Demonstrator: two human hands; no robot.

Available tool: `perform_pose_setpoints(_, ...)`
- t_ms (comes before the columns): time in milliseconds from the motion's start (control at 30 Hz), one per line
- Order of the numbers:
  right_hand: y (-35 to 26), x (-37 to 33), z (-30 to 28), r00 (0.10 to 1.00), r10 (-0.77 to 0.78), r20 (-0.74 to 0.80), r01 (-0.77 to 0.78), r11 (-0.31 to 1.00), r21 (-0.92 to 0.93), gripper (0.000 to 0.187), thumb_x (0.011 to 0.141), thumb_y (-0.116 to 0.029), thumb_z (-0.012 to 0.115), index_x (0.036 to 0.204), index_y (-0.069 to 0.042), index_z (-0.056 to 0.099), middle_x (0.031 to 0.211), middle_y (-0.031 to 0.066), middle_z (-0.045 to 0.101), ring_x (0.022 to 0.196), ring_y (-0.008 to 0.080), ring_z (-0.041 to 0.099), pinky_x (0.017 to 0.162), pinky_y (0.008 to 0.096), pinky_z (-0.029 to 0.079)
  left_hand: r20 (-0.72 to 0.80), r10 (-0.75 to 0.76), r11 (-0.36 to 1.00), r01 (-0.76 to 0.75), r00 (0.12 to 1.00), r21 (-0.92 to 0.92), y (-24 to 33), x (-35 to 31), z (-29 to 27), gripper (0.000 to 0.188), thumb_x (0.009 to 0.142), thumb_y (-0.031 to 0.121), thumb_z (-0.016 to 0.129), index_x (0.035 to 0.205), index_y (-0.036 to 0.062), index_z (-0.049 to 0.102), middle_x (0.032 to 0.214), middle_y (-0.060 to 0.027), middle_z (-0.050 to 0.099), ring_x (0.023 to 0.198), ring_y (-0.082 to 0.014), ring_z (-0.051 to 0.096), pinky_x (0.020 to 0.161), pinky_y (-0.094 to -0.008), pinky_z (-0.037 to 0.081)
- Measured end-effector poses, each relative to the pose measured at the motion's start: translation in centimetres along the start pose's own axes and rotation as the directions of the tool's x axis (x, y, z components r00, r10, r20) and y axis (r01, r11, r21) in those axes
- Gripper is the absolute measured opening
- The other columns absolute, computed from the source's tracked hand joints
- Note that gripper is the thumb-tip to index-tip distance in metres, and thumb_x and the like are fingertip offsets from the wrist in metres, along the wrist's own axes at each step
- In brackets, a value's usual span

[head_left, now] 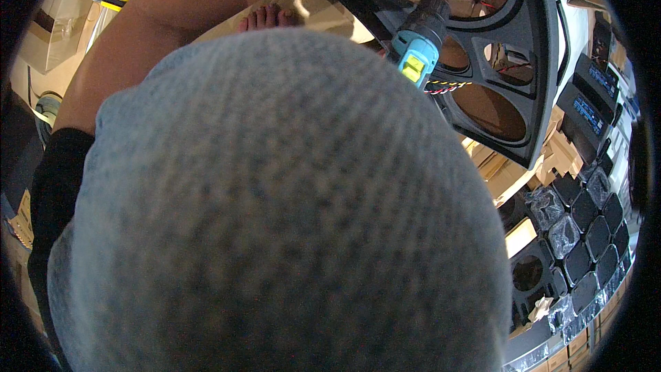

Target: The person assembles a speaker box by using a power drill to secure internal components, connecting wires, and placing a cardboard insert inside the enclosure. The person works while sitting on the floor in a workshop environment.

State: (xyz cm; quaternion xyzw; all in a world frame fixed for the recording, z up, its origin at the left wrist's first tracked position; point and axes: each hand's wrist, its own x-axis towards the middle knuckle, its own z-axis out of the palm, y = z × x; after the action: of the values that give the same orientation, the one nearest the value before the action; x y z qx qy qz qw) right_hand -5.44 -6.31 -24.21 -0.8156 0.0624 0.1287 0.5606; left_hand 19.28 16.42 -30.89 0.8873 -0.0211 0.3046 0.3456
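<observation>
A large blurred mass of grey-blue fabric [289, 200] fills the middle of the head view and hides most of what lies behind it. Beyond its upper right edge shows a teal cordless drill [418, 45] with a black chuck and a yellow-green patch. Its chuck points up toward a black panel [475, 38] with several round openings, strung with red, black and yellow wires [447, 87]. The drill's handle is hidden, so whatever holds it does not show. Neither of my hands can be made out.
A bare limb [138, 48] crosses the upper left, with black cloth [62, 158] below it; toes [267, 16] show at the top. Cardboard [58, 27] and a tape roll [48, 107] lie left. Several black square pieces [582, 241], some plastic-wrapped, stand at the right.
</observation>
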Motion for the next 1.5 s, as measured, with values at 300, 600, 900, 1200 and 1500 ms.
perform_pose_setpoints(300, -1.4, 0.1, -0.3, 0.876, -0.453, 0.169, 0.444, 0.616, -0.651, 0.024, 0.081, -0.014, 0.074, 0.103, -0.005, 0.07, 0.092, 0.0063, 0.074, 0.077, 0.0179, 0.072, 0.069, 0.0336, 0.059, 0.022, 0.111, 0.991, -0.112, 0.994, 0.078, -0.8, 0.5, 0.1, 0.023, 0.082, 0.028, 0.071, 0.078, 0.0057, 0.067, 0.085, -0.0209, 0.064, 0.078, -0.0405, 0.065, 0.072, -0.0515, 0.051)
perform_pose_setpoints(600, -1.6, 0.8, 0.6, 0.891, -0.422, 0.168, 0.445, 0.736, -0.509, 0.02, 0.08, -0.014, 0.072, 0.1, -0.007, 0.071, 0.089, 0.0064, 0.074, 0.077, 0.0205, 0.072, 0.071, 0.0338, 0.058, 0.433, -0.582, 0.803, 0.405, 0.688, 0.437, -2.2, -29.9, -2.2, 0.032, 0.096, 0.024, 0.051, 0.125, 0.0092, 0.051, 0.13, -0.0182, 0.054, 0.116, -0.0409, 0.056, 0.097, -0.0561, 0.044)
perform_pose_setpoints(900, -0.7, 0.9, 0.1, 0.84, -0.506, 0.195, 0.496, 0.572, -0.654, 0.017, 0.079, -0.017, 0.071, 0.094, -0.011, 0.071, 0.087, 0.0078, 0.073, 0.075, 0.0255, 0.071, 0.07, 0.0371, 0.058, 0.406, -0.549, 0.827, 0.407, 0.73, 0.388, -1.0, -27.8, -1.5, 0.036, 0.096, 0.024, 0.052, 0.128, 0.0086, 0.053, 0.131, -0.0186, 0.056, 0.116, -0.0411, 0.057, 0.097, -0.0549, 0.046)
perform_pose_setpoints(1200, 0.7, 0.8, 0.6, 0.93, -0.366, -0.024, 0.305, 0.809, -0.502, 0.037, 0.082, -0.022, 0.075, 0.116, -0.01, 0.065, 0.089, 0.0058, 0.073, 0.077, 0.0222, 0.072, 0.073, 0.0357, 0.059, -0.007, -0.139, 0.989, 0.139, 0.99, 0.058, 0.9, -1.1, -0.4, 0.029, 0.083, 0.029, 0.07, 0.098, 0.0046, 0.067, 0.098, -0.0224, 0.066, 0.089, -0.0418, 0.066, 0.079, -0.0508, 0.053)
perform_pose_setpoints(1500, 0.0, 0.7, 0.5, 0.886, -0.461, 0.045, 0.375, 0.658, -0.653, 0.025, 0.081, -0.021, 0.074, 0.103, -0.01, 0.07, 0.083, 0.0049, 0.073, 0.074, 0.0222, 0.072, 0.07, 0.0349, 0.059, 0.002, -0.083, 0.995, 0.083, 0.997, 0.051, 0.7, 0.4, -0.6, 0.031, 0.079, 0.032, 0.075, 0.091, 0.0034, 0.073, 0.085, -0.0231, 0.07, 0.078, -0.0426, 0.069, 0.073, -0.0495, 0.056)
